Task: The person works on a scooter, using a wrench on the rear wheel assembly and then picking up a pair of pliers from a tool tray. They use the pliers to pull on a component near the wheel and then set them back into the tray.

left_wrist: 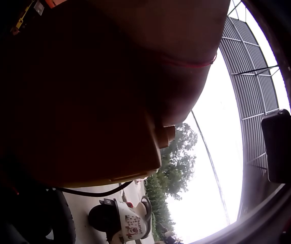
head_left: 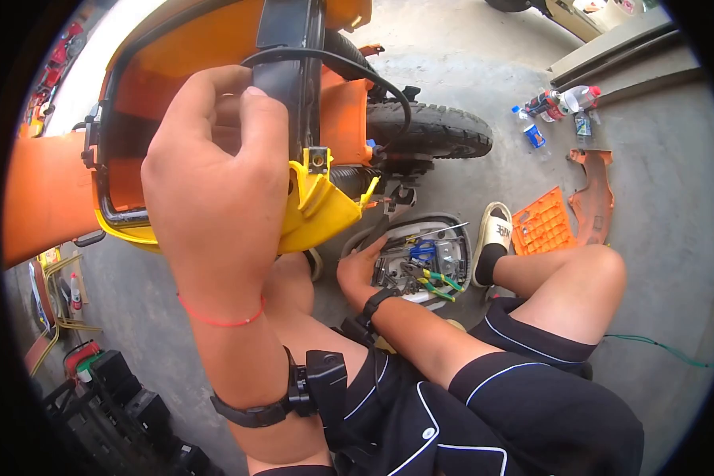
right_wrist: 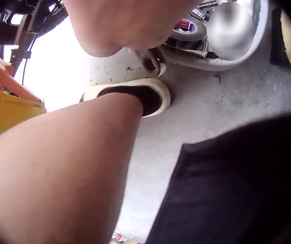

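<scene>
My left hand [head_left: 218,174] is at the black part [head_left: 289,103] of an orange and yellow vehicle body, its fingers bent round that part; their tips are mostly hidden. A yellow panel [head_left: 321,214] lies just beside it. Lower down, my right hand [head_left: 358,270] holds a dark metal tool [head_left: 379,230] at the left rim of a tool tray [head_left: 452,220]. In the right wrist view the hand [right_wrist: 130,23] has the tool's curved end [right_wrist: 150,63] below it. The left wrist view is mostly dark, with a forearm [left_wrist: 186,30] across its top.
Pliers with green and yellow handles [head_left: 440,283] lie in the tray. Behind it stands a wheel [head_left: 444,131]. Orange panels [head_left: 543,222] and plastic bottles [head_left: 531,131] lie on the floor at right. A slippered foot [head_left: 493,238] is beside the tray. Black equipment [head_left: 127,389] is at lower left.
</scene>
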A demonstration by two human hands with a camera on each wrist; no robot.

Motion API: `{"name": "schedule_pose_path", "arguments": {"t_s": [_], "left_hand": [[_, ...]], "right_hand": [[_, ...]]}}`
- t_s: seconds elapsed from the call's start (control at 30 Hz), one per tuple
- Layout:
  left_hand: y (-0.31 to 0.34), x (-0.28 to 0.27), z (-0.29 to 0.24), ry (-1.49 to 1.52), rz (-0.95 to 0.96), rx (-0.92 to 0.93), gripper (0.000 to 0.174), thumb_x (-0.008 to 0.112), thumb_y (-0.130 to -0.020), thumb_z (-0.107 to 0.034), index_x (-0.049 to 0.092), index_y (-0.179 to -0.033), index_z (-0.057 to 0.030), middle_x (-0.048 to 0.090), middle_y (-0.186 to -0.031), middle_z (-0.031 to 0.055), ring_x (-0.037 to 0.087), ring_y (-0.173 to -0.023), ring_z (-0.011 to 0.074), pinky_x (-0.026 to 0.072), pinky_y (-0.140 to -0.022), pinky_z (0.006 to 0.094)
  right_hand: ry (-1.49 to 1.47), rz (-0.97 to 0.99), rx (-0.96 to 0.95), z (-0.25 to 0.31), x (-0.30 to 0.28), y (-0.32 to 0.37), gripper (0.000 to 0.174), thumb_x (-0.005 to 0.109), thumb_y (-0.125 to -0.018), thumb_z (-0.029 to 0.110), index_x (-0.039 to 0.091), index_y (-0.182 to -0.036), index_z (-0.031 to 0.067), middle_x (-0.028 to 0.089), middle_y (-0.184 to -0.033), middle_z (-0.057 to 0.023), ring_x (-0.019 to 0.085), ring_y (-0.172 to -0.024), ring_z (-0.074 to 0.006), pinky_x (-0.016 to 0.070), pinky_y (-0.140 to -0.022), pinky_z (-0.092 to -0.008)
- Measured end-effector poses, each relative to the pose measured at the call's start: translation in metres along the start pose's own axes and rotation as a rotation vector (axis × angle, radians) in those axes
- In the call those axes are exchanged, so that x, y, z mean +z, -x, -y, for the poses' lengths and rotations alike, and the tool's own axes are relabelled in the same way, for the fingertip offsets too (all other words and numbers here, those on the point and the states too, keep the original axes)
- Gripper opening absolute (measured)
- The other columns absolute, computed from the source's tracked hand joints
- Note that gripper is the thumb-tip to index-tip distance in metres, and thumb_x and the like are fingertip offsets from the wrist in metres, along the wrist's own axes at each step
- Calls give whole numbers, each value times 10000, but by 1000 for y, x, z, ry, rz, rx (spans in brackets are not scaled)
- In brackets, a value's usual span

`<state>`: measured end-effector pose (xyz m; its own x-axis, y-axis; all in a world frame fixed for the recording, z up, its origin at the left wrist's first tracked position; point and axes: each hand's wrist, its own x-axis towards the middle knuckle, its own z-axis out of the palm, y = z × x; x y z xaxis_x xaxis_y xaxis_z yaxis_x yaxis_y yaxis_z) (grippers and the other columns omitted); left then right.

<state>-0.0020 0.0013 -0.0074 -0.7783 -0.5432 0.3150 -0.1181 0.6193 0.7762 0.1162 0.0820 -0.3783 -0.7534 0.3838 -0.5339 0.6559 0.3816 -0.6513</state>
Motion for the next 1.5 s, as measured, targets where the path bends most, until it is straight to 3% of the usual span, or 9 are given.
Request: {"name": "schedule_pose_path", "arguments": {"t_s": [0.1, 0.2, 0.3, 0.4, 0.63, 0.8, 1.03, 1.3, 1.5], "left_hand": [[-1, -1, -1, -24, -5, 8, 292, 616, -882, -174, 687, -1043, 59, 727, -872, 167, 700, -790, 234, 528, -775, 329], [-1, -1, 2, -27, -8, 40, 287, 615, -883, -176, 686, -1033, 58, 727, -864, 166, 701, -787, 237, 530, -771, 333], [-1, 0, 5, 36, 6, 43, 283, 612, -884, -174, 687, -1031, 55, 727, -859, 162, 702, -783, 240, 533, -768, 337], [-1, -2, 2, 27, 20, 19, 282, 608, -884, -172, 686, -1032, 55, 729, -863, 164, 704, -781, 246, 535, -765, 338], [-2, -1, 2, 18, 12, 27, 287, 607, -883, -174, 683, -1035, 58, 731, -873, 172, 706, -780, 254, 536, -767, 338], [-2, 0, 4, 33, 13, 35, 288, 612, -884, -172, 682, -1037, 62, 728, -865, 171, 703, -783, 248, 534, -766, 336], [-2, -1, 2, -2, 17, 45, 292, 614, -885, -170, 680, -1045, 66, 727, -866, 175, 703, -788, 246, 532, -765, 331], [-2, -2, 2, 52, 36, 5, 294, 606, -888, -178, 680, -1038, 64, 730, -866, 172, 709, -790, 244, 535, -770, 333], [-3, -2, 3, 25, 39, -2, 310, 609, -885, -215, 689, -1043, 40, 733, -891, 175, 715, -807, 284, 537, -782, 353]], "right_hand": [[23, -27, -108, -3, 3, -3, 876, 555, -936, 15, -56, -1563, 40, 268, -1508, -375, 343, -1380, -503, 297, -1153, -454], [62, -105, -100, 1, -3, 0, 900, 542, -918, -34, -74, -1567, 66, 372, -1423, -315, 558, -1185, -411, 458, -1012, -431], [-417, 289, 160, 7, -44, -11, 695, 561, -937, 9, 179, -1517, 36, 535, -1253, -250, 648, -941, -326, 539, -844, -418], [-834, 668, 412, -19, -52, -36, 169, 568, -1000, 169, 531, -1094, 34, 627, -957, -133, 647, -838, -262, 549, -751, -422], [-885, 873, 617, -16, -47, -62, 286, 569, -1019, 288, 557, -833, 71, 590, -739, -90, 617, -749, -251, 539, -744, -459], [-627, 610, 399, -17, -33, -52, 426, 564, -1026, 341, 533, -713, 53, 541, -631, -77, 582, -601, -244, 529, -602, -423], [-549, 362, 459, -7, -19, -43, 416, 575, -1011, 333, 568, -710, 46, 536, -601, -60, 594, -513, -245, 500, -528, -387], [-983, 636, 516, 11, -36, -24, 160, 573, -1024, 222, 558, -1021, 63, 610, -919, -115, 636, -861, -288, 517, -727, -423], [-758, 502, 481, -1, -19, -34, 108, 532, -1025, 120, 517, -1127, 86, 619, -946, -105, 632, -909, -271, 489, -760, -422]]}}
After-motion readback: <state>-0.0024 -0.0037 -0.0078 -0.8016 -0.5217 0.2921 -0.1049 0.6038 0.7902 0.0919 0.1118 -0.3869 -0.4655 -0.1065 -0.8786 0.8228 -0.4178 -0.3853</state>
